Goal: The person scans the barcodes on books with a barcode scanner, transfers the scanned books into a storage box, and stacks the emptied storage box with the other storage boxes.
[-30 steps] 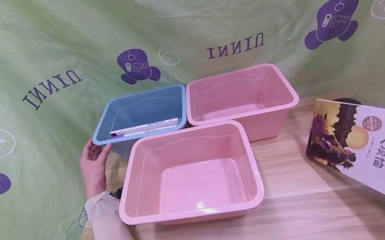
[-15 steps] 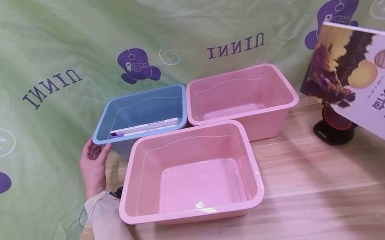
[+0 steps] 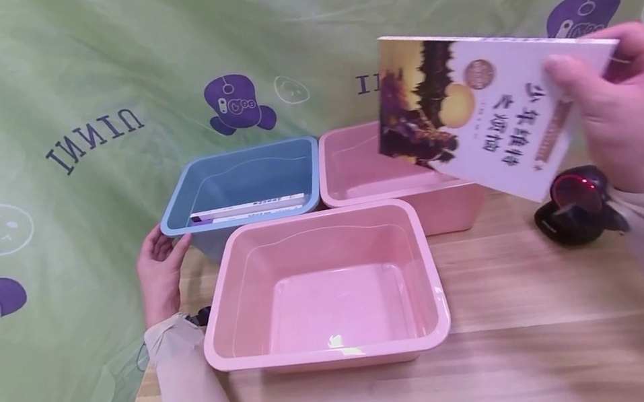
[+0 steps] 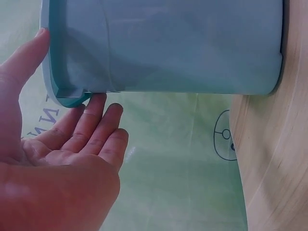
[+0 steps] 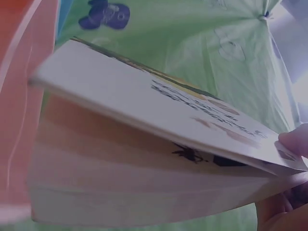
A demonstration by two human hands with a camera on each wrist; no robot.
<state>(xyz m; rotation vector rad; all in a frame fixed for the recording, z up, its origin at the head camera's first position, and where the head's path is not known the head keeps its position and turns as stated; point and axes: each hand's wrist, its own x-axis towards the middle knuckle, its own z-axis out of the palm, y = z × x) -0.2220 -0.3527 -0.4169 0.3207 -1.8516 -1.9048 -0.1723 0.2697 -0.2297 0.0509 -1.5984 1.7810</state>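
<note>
The right hand (image 3: 640,108) brings the book (image 3: 461,98) across; the left hand (image 3: 159,273) stays put

We see the book come in from the right: a second ago it ran off the edge of the head view, and now nearly its whole cover hangs to the left of the right fingers, hiding part of the far pink bin (image 3: 451,208). We judge this a carry under way — the book is off the table (image 3: 494,300) and inside no container, though we cannot tell whether it is directly above that bin or nearer to us. The right thumb lies on the cover with the other fingers behind, pinching one end; in the right wrist view the cover gapes a little from the pages.

The left fingers are spread wide from the thumb, relaxed, touching the blue bin (image 3: 251,176) at its rim and corner. Inside it, to the right of those fingers, are two slim white-edged items (image 3: 238,210) — books, by their look. The near pink bin (image 3: 316,249), closer to us than the left fingers, shows its smooth bottom and a glint of light. What lies in the hidden part of the far pink bin we cannot say. Below the right fingers, a dark device (image 3: 566,226) glows red.
</note>
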